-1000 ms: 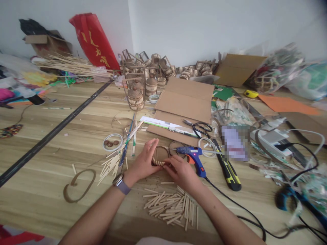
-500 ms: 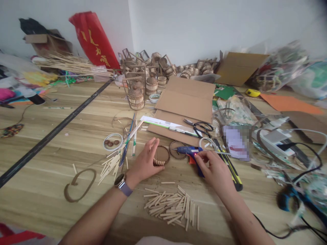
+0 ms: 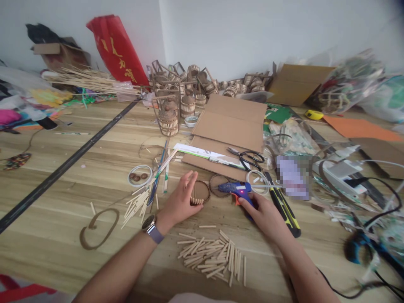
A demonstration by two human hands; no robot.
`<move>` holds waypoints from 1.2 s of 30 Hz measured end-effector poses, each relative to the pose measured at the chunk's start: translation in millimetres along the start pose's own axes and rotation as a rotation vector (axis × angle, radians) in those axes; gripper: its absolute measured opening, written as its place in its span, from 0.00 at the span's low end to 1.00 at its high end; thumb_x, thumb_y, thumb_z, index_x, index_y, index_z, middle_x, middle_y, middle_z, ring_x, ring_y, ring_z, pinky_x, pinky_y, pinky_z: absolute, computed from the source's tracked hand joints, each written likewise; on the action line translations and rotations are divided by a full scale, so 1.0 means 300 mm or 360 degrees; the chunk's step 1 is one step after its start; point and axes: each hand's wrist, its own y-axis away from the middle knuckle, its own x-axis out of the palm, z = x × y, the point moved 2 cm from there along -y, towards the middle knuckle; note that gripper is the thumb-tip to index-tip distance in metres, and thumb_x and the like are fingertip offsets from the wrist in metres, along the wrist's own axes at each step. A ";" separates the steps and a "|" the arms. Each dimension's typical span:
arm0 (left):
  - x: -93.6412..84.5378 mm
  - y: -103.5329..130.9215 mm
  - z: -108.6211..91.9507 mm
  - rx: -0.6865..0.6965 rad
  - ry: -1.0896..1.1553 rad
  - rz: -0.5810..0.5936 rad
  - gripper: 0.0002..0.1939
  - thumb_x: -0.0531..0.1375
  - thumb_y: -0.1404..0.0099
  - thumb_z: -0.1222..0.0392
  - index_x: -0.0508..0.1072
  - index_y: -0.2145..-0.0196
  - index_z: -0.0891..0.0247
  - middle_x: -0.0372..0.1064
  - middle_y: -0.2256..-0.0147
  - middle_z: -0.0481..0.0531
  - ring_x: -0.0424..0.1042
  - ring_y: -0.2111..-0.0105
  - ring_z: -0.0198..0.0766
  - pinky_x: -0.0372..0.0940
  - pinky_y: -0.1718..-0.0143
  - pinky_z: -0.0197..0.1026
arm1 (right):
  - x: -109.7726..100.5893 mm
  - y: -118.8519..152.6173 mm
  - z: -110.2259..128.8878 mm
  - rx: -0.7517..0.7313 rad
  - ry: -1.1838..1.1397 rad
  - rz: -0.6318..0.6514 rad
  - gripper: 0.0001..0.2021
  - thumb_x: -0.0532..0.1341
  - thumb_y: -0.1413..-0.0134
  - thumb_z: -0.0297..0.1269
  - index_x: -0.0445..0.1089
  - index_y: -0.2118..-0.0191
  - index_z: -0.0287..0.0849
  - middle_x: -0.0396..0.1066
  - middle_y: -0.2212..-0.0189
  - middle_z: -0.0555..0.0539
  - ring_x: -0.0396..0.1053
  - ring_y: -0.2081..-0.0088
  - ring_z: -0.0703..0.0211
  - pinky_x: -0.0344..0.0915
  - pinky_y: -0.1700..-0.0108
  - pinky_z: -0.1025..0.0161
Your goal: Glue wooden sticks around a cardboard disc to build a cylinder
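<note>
My left hand [image 3: 179,200] rests at the left side of a round brown ring [image 3: 208,191] lying on the wooden floor, thumb and fingers spread. The thumb is by a short row of small wooden sticks [image 3: 197,201] standing along the ring's near edge. My right hand [image 3: 264,214] is wrapped round the handle of a blue glue gun [image 3: 235,187] with an orange trigger and a red light. Its nozzle points left, over a second brown ring [image 3: 217,192], and a glue stick comes out of its back. Between my forearms lies a pile of cut sticks [image 3: 214,256].
Scissors [image 3: 249,159] lie on cardboard sheets [image 3: 229,122] ahead. A yellow-black utility knife [image 3: 285,210] is right of the glue gun. Small lidded wooden buckets [image 3: 168,120] stand farther back. A white power strip [image 3: 336,172] with cables lies right; longer sticks [image 3: 135,206] lie left.
My right hand has shifted from a pinch at the back of the glue gun to a grip round its handle, thumb near the trigger. The left hand and ring look unmoved.
</note>
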 end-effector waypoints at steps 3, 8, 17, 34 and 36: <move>0.000 0.000 0.000 0.0000 -0.0006 0.0003 0.61 0.69 0.46 0.65 0.27 0.33 0.50 0.43 0.35 0.66 0.54 0.36 0.59 0.59 0.40 0.62 | 0.004 0.009 -0.002 0.0038 -0.0343 0.0099 0.16 0.59 0.50 0.54 0.64 0.72 0.45 0.64 0.79 0.52 0.62 0.76 0.59 0.59 0.72 0.62; -0.005 0.001 -0.002 -0.0017 0.0012 0.0005 0.60 0.69 0.46 0.65 0.29 0.33 0.49 0.44 0.35 0.65 0.54 0.36 0.59 0.59 0.40 0.62 | 0.058 0.040 -0.018 0.0273 -0.0982 0.0452 0.22 0.62 0.52 0.57 0.67 0.64 0.42 0.59 0.80 0.55 0.56 0.79 0.64 0.54 0.77 0.65; 0.004 0.004 0.007 -0.0003 0.0046 -0.0012 0.58 0.69 0.46 0.66 0.33 0.32 0.54 0.44 0.34 0.66 0.54 0.36 0.57 0.57 0.38 0.61 | 0.053 0.057 0.064 -0.0180 -0.0513 0.0488 0.13 0.60 0.49 0.49 0.70 0.69 0.43 0.68 0.77 0.51 0.62 0.76 0.60 0.63 0.73 0.65; -0.001 -0.002 0.001 0.0000 0.0041 -0.0017 0.59 0.69 0.46 0.66 0.30 0.32 0.50 0.44 0.34 0.65 0.54 0.36 0.58 0.56 0.38 0.62 | 0.060 0.069 0.101 -0.0450 -0.0328 0.0523 0.14 0.57 0.45 0.44 0.76 0.63 0.42 0.79 0.66 0.44 0.74 0.67 0.52 0.72 0.62 0.58; 0.001 -0.001 0.003 -0.0001 0.0048 -0.0019 0.59 0.69 0.46 0.66 0.30 0.32 0.51 0.44 0.34 0.66 0.55 0.36 0.58 0.57 0.39 0.63 | 0.061 0.070 0.107 -0.0481 -0.0309 0.0522 0.14 0.57 0.45 0.44 0.76 0.64 0.42 0.78 0.68 0.45 0.74 0.68 0.52 0.71 0.64 0.59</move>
